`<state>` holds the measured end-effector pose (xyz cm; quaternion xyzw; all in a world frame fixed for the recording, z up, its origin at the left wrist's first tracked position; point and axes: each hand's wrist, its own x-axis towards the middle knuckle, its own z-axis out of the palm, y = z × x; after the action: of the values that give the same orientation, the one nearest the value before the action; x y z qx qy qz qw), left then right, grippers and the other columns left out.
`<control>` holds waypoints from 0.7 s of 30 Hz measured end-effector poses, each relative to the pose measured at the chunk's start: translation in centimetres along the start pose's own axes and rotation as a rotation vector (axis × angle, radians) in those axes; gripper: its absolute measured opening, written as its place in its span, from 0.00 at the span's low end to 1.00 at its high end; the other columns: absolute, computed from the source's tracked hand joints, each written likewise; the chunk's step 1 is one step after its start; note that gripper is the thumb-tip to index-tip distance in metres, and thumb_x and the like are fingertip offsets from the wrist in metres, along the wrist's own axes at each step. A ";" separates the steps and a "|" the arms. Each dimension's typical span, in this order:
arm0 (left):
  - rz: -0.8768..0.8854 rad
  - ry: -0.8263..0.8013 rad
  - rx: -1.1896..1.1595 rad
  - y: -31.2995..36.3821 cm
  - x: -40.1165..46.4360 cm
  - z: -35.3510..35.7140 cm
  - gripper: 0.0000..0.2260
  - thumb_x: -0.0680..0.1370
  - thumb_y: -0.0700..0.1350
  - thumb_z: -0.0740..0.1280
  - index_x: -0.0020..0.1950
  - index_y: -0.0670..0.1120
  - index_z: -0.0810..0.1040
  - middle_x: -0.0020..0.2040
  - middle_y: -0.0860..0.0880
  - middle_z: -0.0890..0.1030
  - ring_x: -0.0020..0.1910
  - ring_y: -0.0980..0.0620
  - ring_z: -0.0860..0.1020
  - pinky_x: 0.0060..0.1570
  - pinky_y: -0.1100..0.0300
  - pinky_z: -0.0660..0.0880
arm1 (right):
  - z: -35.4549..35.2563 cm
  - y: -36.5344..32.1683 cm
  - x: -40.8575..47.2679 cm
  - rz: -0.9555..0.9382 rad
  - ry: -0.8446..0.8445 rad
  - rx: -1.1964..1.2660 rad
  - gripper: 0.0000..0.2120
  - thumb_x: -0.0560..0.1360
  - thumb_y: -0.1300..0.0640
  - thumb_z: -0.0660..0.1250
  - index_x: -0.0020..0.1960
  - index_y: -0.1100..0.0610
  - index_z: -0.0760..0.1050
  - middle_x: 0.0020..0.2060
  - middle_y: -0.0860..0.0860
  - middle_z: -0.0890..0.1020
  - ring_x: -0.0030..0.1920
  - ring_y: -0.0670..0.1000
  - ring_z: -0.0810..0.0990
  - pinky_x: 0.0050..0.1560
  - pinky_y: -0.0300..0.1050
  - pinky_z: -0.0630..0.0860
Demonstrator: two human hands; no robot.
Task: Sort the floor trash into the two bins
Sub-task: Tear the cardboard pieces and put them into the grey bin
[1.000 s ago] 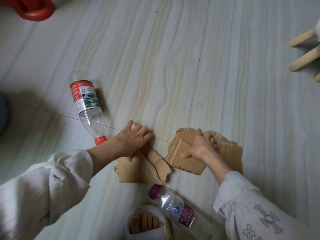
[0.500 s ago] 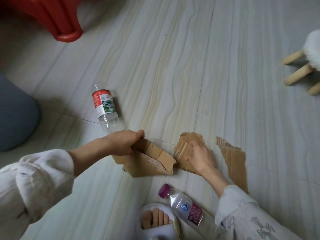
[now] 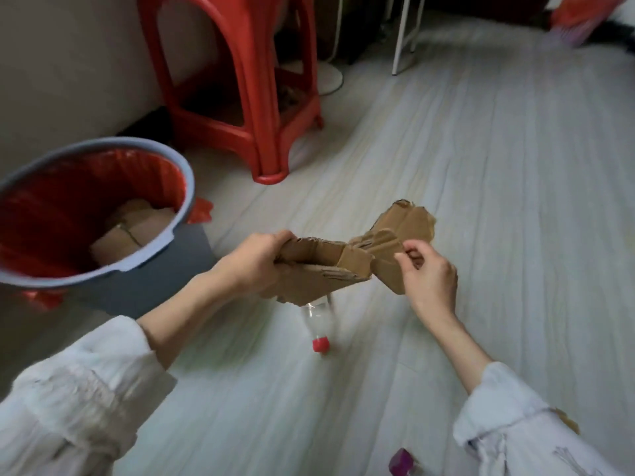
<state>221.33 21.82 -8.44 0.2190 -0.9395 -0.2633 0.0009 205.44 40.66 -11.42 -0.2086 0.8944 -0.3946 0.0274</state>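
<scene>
While both cardboard scraps are off the floor, left hand [image 3: 256, 261] grips one piece [image 3: 319, 274] by its edge, fingers curled round it; right hand [image 3: 427, 273] pinches the other piece [image 3: 391, 235]. The two overlap between the hands, probably gathered for one drop. Grey bin [image 3: 171, 231], red-lined, sits just left, already holding cardboard [image 3: 134, 231]: likely destination. Bottle [image 3: 319, 324] lies below, unsorted. Second bin not visible.

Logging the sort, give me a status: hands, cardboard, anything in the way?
Left hand grips one cardboard piece, right hand pinches another. Both airborne, beside the grey bin. Red-capped bottle on floor below; path clear.
</scene>
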 end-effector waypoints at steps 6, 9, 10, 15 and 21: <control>-0.149 0.582 -0.156 -4.3 -6.3 -13.0 0.20 0.70 0.39 0.71 0.61 0.47 0.73 0.49 0.51 0.77 0.48 0.54 0.74 0.45 0.67 0.67 | 2.6 -11.6 0.7 -0.171 -0.034 0.226 0.04 0.73 0.60 0.68 0.47 0.58 0.79 0.42 0.54 0.82 0.46 0.56 0.79 0.50 0.46 0.72; -0.206 0.688 -0.133 -6.7 -9.3 -17.3 0.21 0.71 0.37 0.70 0.62 0.48 0.72 0.48 0.50 0.77 0.47 0.52 0.75 0.45 0.66 0.66 | 4.8 -16.9 -0.2 -0.277 -0.073 0.275 0.04 0.73 0.59 0.68 0.47 0.56 0.79 0.43 0.55 0.83 0.46 0.56 0.80 0.50 0.47 0.72; -0.236 0.706 -0.118 -7.5 -10.2 -18.2 0.21 0.71 0.37 0.70 0.62 0.48 0.72 0.48 0.50 0.77 0.47 0.51 0.75 0.45 0.65 0.66 | 5.5 -18.6 -0.6 -0.312 -0.084 0.294 0.04 0.73 0.59 0.68 0.47 0.56 0.79 0.44 0.54 0.83 0.46 0.56 0.80 0.50 0.46 0.72; -0.399 0.705 0.010 -12.1 -13.1 -19.2 0.20 0.72 0.34 0.64 0.62 0.48 0.71 0.47 0.47 0.77 0.45 0.46 0.74 0.46 0.59 0.70 | 7.7 -25.0 -2.3 -0.472 -0.090 0.371 0.05 0.73 0.60 0.68 0.48 0.57 0.79 0.44 0.52 0.82 0.45 0.53 0.79 0.49 0.46 0.74; -0.401 0.427 0.313 -14.5 -12.2 -17.1 0.16 0.73 0.37 0.59 0.59 0.48 0.73 0.50 0.43 0.80 0.51 0.40 0.78 0.46 0.53 0.72 | 9.4 -27.9 -3.2 -0.568 -0.139 0.385 0.05 0.72 0.61 0.68 0.47 0.56 0.80 0.43 0.50 0.82 0.46 0.52 0.79 0.52 0.51 0.75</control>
<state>240.33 7.30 0.52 0.4475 -0.8853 -0.0586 0.1122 220.16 18.58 1.75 -0.4666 0.7057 -0.5329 0.0160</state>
